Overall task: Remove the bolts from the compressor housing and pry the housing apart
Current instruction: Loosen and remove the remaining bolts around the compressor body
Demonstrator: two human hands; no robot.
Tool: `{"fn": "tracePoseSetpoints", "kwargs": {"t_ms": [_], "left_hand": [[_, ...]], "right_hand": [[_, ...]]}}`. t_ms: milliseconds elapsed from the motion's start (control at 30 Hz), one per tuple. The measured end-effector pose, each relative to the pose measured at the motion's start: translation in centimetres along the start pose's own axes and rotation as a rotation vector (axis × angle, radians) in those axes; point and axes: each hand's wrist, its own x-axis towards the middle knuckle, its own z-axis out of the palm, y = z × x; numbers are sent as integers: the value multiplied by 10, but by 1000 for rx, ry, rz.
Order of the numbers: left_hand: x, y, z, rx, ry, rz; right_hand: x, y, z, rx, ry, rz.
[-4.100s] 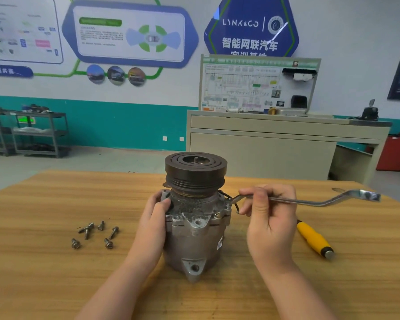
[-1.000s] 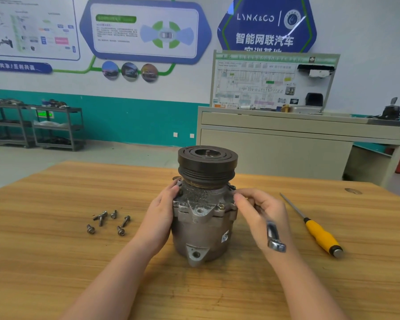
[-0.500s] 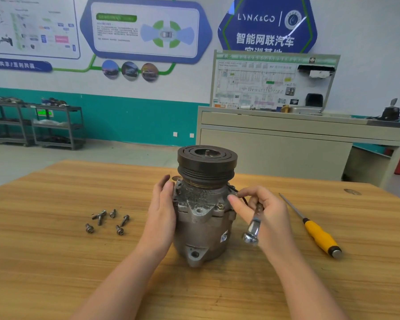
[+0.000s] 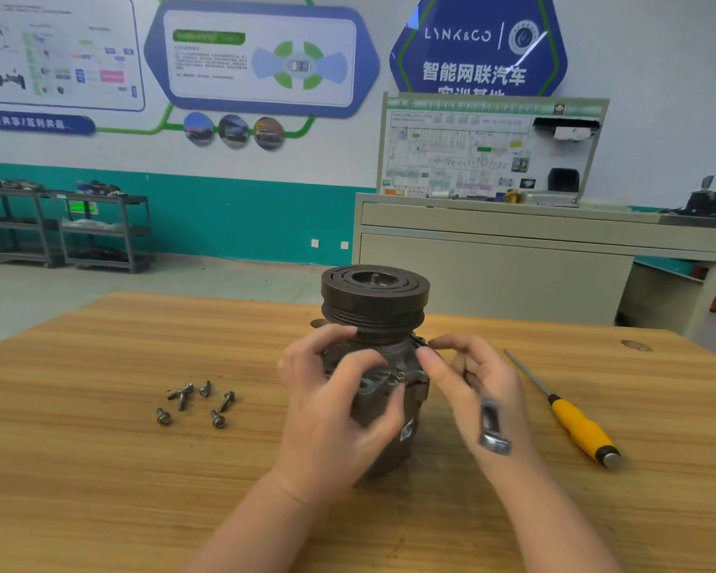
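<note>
The compressor [image 4: 383, 366] stands upright near the middle of the tabletop [image 4: 100, 469], closer to its far edge, with the dark grooved pulley [image 4: 375, 297] on top. The left hand [image 4: 331, 411] wraps the left and front of the housing, fingers curled around the body just under the pulley, thumb across the front; the hand is blurred. The right hand [image 4: 476, 390] sits just beside the housing's right side, fingers curled around a metal wrench [image 4: 492, 428], whose lower end projects below the palm toward the near edge. The right fingertips [image 4: 426, 359] touch or nearly touch the housing's upper flange; blur prevents telling which. One bolt head [image 4: 398, 378] shows on the flange between the hands. Six loose bolts [image 4: 197, 401] lie clustered on the tabletop left of the compressor, well apart from it. A yellow-handled screwdriver [image 4: 571, 419] lies right of the right hand, shaft pointing toward the far edge, touched by neither hand.
</note>
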Motion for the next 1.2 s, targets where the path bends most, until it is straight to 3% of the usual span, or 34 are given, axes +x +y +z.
{"fn": "tracePoseSetpoints", "kwargs": {"t_ms": [367,733,900,1067,1200], "left_hand": [[0,3,3,93,-63,-28],[-2,3,6,59,-47,-60],[-3,2,6,57,-63,-60],[-3,0,6,71,-58,-42],[-4,-1,7,72,-44,-26]], "right_hand": [[2,0,-1,-102,59,-48],[-1,-2,5,-136,11,-139],[3,-2,-1,-170,72,-85],[0,-5,-1,-147,-31,-73],[1,-3,-1,-168,5,-34]]}}
